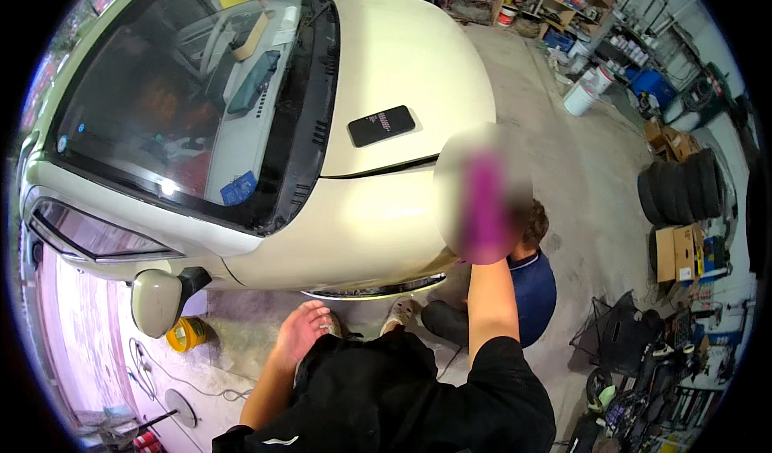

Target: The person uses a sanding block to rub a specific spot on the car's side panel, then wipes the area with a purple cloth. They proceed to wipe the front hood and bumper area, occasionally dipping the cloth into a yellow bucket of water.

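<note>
Hands apart — left hand [301, 330] hanging loosely open beside car [402, 67], right raised, blurred — grip unclear.

The left hand [301, 331] hangs low in the lower centre of the frame, palm turned down, fingers loosely bent and holding nothing, just below the cream car [402, 75]'s front wheel arch; the right hand [481, 204] is raised at centre right, blurred beyond reading, with something purple in it that cannot be made out; it shows against the car's front wing, though contact cannot be told; the car fills the upper left, glossy, bonnet shut.
</note>
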The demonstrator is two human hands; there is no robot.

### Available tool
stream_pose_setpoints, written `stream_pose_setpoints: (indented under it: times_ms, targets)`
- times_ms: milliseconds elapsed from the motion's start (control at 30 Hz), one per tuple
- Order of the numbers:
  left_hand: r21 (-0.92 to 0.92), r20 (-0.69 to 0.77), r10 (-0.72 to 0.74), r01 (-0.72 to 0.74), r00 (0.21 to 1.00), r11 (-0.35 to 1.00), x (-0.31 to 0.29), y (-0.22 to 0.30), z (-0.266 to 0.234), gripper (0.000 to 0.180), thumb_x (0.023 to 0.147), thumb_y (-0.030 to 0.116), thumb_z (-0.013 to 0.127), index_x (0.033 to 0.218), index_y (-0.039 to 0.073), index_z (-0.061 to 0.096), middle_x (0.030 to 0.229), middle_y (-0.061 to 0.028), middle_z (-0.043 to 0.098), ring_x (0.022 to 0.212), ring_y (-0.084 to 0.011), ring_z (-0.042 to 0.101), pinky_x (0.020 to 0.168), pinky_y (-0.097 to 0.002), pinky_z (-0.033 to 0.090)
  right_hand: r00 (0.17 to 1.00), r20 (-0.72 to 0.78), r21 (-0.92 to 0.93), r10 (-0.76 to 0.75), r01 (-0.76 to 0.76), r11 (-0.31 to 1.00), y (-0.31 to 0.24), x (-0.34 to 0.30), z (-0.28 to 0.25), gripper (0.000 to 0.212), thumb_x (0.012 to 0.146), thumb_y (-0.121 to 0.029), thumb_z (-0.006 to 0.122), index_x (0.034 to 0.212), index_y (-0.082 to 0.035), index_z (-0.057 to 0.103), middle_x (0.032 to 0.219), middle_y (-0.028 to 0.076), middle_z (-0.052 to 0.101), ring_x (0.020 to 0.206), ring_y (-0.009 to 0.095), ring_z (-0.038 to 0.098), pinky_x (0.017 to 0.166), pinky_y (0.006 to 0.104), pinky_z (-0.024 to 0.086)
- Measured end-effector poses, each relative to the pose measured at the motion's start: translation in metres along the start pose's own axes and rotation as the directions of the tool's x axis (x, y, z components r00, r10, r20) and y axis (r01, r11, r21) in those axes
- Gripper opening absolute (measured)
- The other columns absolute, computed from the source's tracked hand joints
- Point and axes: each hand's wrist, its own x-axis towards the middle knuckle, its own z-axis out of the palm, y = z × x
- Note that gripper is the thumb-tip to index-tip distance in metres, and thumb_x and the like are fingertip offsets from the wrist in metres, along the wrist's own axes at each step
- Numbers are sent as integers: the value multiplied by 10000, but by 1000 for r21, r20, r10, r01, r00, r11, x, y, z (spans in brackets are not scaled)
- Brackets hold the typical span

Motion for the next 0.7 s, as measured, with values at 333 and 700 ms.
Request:
stream_pose_setpoints:
  times_ms: [333, 700]
  targets:
    - [-59, -14, 49, -49, 999, 997, -11, 6, -23, 424, 1047, 364, 531, 1317, 42, 580, 1272, -135, 677, 1121, -284, 653, 937, -439, 526, 971, 81, -35, -223, 227, 973, -13, -17, 52, 653, 910, -480, 608, 1453, -122, 557, 1433, 180, 557, 1367, 436, 473, 1105, 683, 339]
    - [93, 94, 46, -55, 994, 994, -20, 57, -45, 394, 1049, 357, 533, 1312, 66, 556, 1247, -99, 659, 1110, -243, 632, 954, -411, 505, 987, 133, -21, -85, 89, 996, -283, -53, -1, 636, 958, -449, 507, 1464, -66, 545, 1344, 265, 596, 1347, 519, 456, 1169, 730, 184]
